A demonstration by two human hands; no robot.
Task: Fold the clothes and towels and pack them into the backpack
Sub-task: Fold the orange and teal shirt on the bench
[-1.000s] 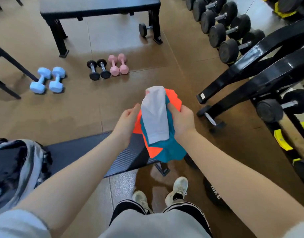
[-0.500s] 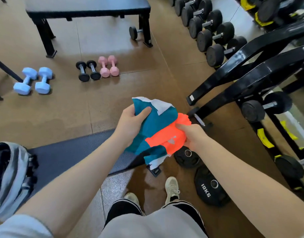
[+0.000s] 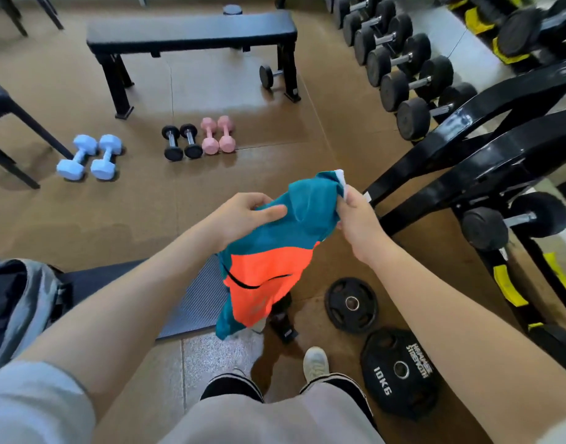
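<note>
Pinching the teal-and-orange garment (image 3: pixel 275 251) with your left hand (image 3: pixel 243 216) and right hand (image 3: pixel 355 219), you risk its hanging tail bunching crookedly below them.

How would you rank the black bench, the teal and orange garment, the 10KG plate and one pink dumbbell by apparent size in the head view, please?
1. black bench
2. teal and orange garment, nearer the camera, so only apparently close
3. 10KG plate
4. pink dumbbell

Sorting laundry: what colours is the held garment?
Teal and orange garment, white edge; head view.
</note>
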